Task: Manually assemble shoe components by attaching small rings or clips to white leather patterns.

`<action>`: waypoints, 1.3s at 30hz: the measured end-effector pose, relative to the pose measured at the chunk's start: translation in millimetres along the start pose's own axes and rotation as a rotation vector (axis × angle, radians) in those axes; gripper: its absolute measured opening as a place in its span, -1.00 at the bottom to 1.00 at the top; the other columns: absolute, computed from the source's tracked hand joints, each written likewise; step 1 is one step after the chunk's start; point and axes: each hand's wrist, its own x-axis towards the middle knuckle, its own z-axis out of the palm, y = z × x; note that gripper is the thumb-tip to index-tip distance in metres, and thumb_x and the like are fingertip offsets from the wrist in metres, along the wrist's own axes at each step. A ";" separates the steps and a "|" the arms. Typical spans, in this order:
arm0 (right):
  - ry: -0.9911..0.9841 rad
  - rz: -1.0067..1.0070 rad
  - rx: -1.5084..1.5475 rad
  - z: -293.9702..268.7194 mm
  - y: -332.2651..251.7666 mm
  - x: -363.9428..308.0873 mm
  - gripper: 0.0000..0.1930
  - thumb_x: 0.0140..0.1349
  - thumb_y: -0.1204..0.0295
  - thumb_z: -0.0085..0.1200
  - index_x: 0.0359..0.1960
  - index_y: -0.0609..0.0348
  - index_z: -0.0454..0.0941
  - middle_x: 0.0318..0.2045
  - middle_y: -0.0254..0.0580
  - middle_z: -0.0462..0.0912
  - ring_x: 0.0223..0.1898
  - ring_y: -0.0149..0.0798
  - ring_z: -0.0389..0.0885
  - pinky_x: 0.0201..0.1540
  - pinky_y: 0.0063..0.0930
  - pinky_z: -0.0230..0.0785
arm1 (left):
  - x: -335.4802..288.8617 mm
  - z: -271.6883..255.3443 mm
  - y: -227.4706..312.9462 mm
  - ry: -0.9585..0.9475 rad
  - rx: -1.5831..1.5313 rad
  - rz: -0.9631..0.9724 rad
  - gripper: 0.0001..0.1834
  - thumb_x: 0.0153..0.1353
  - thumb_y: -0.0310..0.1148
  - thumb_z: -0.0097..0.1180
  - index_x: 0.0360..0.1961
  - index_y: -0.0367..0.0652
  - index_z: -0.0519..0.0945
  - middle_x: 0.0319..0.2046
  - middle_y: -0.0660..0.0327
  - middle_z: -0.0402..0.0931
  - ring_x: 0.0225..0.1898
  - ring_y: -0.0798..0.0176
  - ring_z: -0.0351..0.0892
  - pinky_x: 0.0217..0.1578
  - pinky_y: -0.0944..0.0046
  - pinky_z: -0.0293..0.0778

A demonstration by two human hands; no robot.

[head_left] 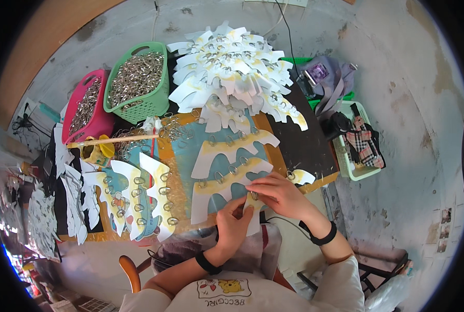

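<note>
My left hand (233,224) pinches a white cut-out piece (253,224) with a yellow glue-stained band near the table's front edge. My right hand (284,196) is closed over the top of the same piece, its fingertips next to a wire ring (253,195). The fingers partly hide how that ring sits. Just beyond lie two more white scalloped pieces, the nearer one (232,177) and the farther one (237,148), each with several rings along its yellow band. Left of them, several ringed pieces (161,197) lie side by side.
Many ringed white pieces form a tall pile (232,67) at the back. A green basket (164,101) and a pink basket (99,122) hold metal rings. Loose rings (174,129), a wooden stick (120,139) and a yellow-rimmed container (94,153) lie nearby. Crates (354,174) stand right of the table.
</note>
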 end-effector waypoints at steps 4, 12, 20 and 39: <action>0.007 -0.011 -0.025 1.4 2.7 -1.6 -0.53 0.01 0.55 0.32 0.05 0.07 0.62 -0.14 -0.29 0.65 -0.12 -0.12 0.54 -0.06 -0.30 0.44 | 4.3 2.2 4.5 0.035 -0.216 -0.067 -0.72 0.19 -0.61 0.21 -0.06 -0.40 0.54 -0.28 0.22 0.62 -0.36 0.53 0.53 -0.33 0.51 0.46; 0.086 0.028 -0.111 3.0 -7.6 -3.0 -0.57 0.02 0.50 0.35 -0.01 0.16 0.62 -0.21 -0.26 0.60 -0.15 -0.09 0.53 -0.08 -0.28 0.44 | 7.6 0.4 -0.8 0.039 -0.225 -0.083 -0.73 0.19 -0.59 0.21 -0.08 -0.35 0.49 -0.26 0.22 0.61 -0.37 0.54 0.52 -0.35 0.54 0.43; 0.163 0.022 -0.081 14.2 -3.2 -8.5 -0.72 0.02 0.51 0.31 -0.19 0.18 0.62 -0.19 -0.23 0.59 -0.16 -0.06 0.53 -0.11 -0.28 0.42 | 9.4 -1.6 1.5 -0.010 -0.243 -0.101 -0.69 0.21 -0.61 0.17 -0.03 -0.34 0.43 -0.21 0.18 0.62 -0.41 0.55 0.47 -0.40 0.53 0.40; 0.038 0.091 -0.068 13.8 -6.8 3.0 -0.84 -0.07 0.57 0.32 -0.46 0.18 0.57 -0.39 -0.29 0.56 -0.27 -0.10 0.51 -0.25 -0.28 0.42 | -8.4 -25.9 33.2 -0.084 0.528 0.478 -0.44 0.12 -0.56 0.28 0.13 -0.25 0.32 -0.07 0.02 0.55 -0.16 0.08 0.58 -0.15 0.19 0.51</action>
